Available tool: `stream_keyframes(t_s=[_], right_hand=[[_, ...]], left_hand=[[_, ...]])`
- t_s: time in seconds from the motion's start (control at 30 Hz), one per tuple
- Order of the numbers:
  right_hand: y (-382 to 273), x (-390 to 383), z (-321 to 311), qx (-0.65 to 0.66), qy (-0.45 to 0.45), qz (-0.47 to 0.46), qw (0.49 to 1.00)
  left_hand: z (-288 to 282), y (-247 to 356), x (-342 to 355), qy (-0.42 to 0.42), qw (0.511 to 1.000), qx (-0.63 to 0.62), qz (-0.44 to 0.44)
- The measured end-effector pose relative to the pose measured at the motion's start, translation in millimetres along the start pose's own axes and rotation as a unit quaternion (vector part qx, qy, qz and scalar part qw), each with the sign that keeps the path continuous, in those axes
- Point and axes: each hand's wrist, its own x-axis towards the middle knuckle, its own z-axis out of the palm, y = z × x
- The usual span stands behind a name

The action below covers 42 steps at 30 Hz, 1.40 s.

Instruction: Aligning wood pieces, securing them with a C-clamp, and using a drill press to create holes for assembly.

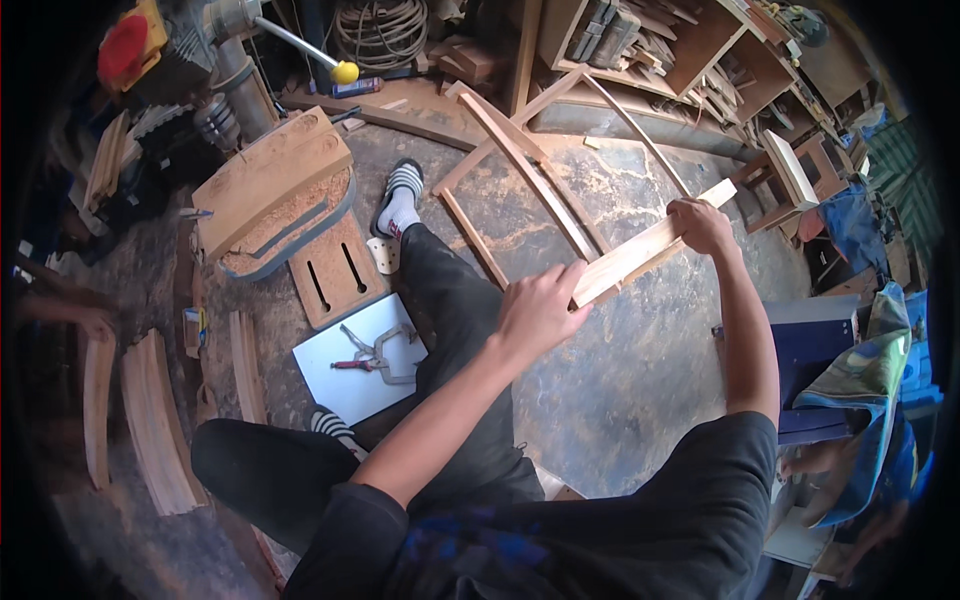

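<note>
A pale wooden board (632, 258) is held up at a slant in front of me, between both hands. My left hand (540, 310) is closed around its near end, thumb along the side. Toward its far right end my right hand (700, 226) wraps over the top, fingers curled. A second wooden edge shows just under the board; whether it is a separate piece I cannot tell. Beyond the board, a wooden frame of slim bars (535, 180) rests on the floor, partly behind the board and my right hand.
A locking clamp (378, 352) lies on a white panel (318, 372) by my legs. Left stands a drill press (235, 80) with a sawdust-covered block (275, 170). Curved wooden pieces (160, 425) lie far left, near another person's hand (97, 325). Shelves (690, 60) hold offcuts.
</note>
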Motion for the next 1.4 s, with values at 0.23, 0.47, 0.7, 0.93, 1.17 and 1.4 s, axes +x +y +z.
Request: stream_keyframes(t_s=[0.23, 0.47, 0.7, 0.93, 1.17, 1.4], right_hand=[[1.9, -3.0, 26.1, -0.031, 0.078, -0.017, 0.996], [14.4, 8.1, 27.7, -0.044, 0.037, -0.025, 0.998], [-0.3, 4.6, 21.6, -0.019, 0.059, -0.049, 0.997], [-14.7, -1.9, 14.5, -0.036, 0.058, -0.050, 0.996], [-16.0, 0.4, 13.8, -0.063, 0.046, -0.092, 0.993], [-3.4, -0.7, 16.6, -0.029, 0.067, -0.075, 0.994]], left_hand=[[12.4, -10.6, -21.4, 0.098, 0.987, -0.124, -0.033], [25.3, -30.8, -45.9, 0.096, 0.971, -0.201, -0.090], [56.4, -35.8, -46.0, 0.038, 0.704, -0.667, -0.239], [64.6, -65.7, -37.5, -0.080, 0.633, -0.736, -0.226], [63.4, -66.8, -28.7, -0.075, 0.656, -0.721, -0.209], [57.8, -67.1, -25.9, -0.119, 0.570, -0.797, -0.163]])
